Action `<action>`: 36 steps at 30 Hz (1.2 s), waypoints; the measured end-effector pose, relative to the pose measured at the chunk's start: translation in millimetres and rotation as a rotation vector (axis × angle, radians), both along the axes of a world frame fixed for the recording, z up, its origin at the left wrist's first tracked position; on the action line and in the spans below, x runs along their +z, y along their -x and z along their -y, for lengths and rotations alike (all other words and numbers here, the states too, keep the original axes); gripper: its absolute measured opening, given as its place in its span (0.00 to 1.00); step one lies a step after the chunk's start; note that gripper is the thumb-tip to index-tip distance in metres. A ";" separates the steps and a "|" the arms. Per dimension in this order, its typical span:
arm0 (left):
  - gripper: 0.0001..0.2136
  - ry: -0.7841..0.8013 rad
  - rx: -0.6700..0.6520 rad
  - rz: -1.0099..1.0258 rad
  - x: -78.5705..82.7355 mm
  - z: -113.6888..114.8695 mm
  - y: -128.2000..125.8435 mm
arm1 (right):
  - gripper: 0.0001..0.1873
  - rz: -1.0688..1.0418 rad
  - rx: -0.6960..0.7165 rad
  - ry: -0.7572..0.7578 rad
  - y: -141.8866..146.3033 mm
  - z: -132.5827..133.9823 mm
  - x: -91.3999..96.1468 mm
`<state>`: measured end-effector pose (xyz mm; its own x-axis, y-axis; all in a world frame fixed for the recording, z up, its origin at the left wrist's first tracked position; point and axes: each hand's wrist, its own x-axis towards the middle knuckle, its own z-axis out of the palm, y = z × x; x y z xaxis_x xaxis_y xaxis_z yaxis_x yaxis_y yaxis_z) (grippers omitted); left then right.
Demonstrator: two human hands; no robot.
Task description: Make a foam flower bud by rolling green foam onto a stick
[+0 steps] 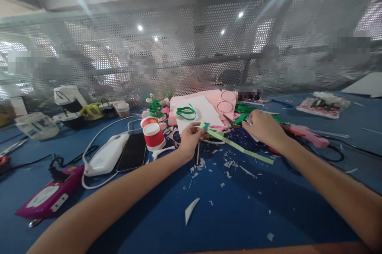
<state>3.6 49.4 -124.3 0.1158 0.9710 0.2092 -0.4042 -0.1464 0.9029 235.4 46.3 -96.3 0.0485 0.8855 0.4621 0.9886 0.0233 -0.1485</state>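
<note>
- Left hand, frame centre: forearm rises from the lower left; thumb and fingers pinch the pale green strip.
- Right hand, right of centre: forearm rises from the lower right; fingers grasp the scissors.
- Strip: long axis slants from centre towards lower right, free end rightward.
- Scissors: blades point towards upper left.
</note>
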 end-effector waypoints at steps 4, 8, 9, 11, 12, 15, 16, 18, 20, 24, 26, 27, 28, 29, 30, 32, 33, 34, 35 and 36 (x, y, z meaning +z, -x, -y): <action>0.20 0.031 0.039 0.005 0.0 -0.7 -0.5 | 0.26 0.122 -0.083 0.157 -7.6 -2.4 -8.3; 0.20 0.061 0.050 -0.059 0.8 -1.5 0.0 | 0.29 0.168 -0.102 0.175 -4.0 2.0 -9.4; 0.20 0.066 0.040 -0.059 0.6 -2.1 0.2 | 0.28 0.163 -0.089 0.186 -0.9 4.4 -7.8; 0.21 0.071 0.008 -0.041 -0.4 -3.7 0.8 | 0.27 0.185 -0.117 0.144 7.4 10.6 -3.0; 0.21 0.069 -0.013 -0.031 -1.2 -4.6 1.1 | 0.27 0.203 -0.149 0.096 12.0 14.0 -0.2; 0.22 0.043 -0.047 -0.052 -3.6 -6.4 1.4 | 0.24 0.220 -0.098 0.032 22.7 22.3 5.5; 0.22 0.030 -0.048 -0.080 -4.1 -6.3 1.2 | 0.24 0.189 -0.062 0.069 24.4 23.7 5.5; 0.21 0.000 -0.047 -0.160 -4.3 -5.0 0.4 | 0.23 0.141 0.006 0.181 24.9 23.8 2.5; 0.20 -0.047 -0.069 -0.256 -3.5 -2.5 -0.5 | 0.22 0.125 0.039 0.261 22.8 20.6 -2.9; 0.24 -0.189 -0.075 -0.398 -0.7 2.8 -1.0 | 0.22 0.021 0.054 0.354 15.8 9.4 -7.7; 0.26 -0.220 -0.036 -0.415 0.1 3.9 -0.7 | 0.17 -0.008 0.049 0.339 11.7 3.8 -4.7; 0.27 -0.219 -0.013 -0.410 0.2 4.1 -0.5 | 0.13 -0.015 0.055 0.323 9.6 1.5 -2.3; 0.28 -0.214 0.011 -0.397 0.2 4.1 -0.4 | 0.13 -0.029 0.065 0.314 7.5 -0.4 0.3; 0.29 -0.209 0.036 -0.379 -0.1 4.0 -0.3 | 0.15 -0.055 0.075 0.310 5.8 -1.7 2.8; 0.29 -0.207 0.057 -0.363 -0.3 3.9 -0.1 | 0.18 -0.099 0.087 0.305 4.4 -2.5 4.9; 0.30 -0.214 0.093 -0.338 -1.0 4.0 0.0 | 0.20 -0.243 0.135 0.286 3.7 -2.3 7.3; 0.30 -0.218 0.110 -0.325 -1.3 4.2 0.0 | 0.20 -0.355 0.185 0.283 4.4 -1.6 7.6; 0.31 -0.216 0.125 -0.311 -1.5 4.5 0.0 | 0.20 -0.490 0.255 0.288 5.8 -0.5 7.4; 0.31 -0.207 0.136 -0.295 -1.7 4.8 0.0 | 0.19 -0.641 0.342 0.311 7.7 0.7 6.9; 0.32 -0.195 0.145 -0.277 -1.8 5.1 -0.1 | 0.19 -0.793 0.435 0.338 9.9 1.9 6.2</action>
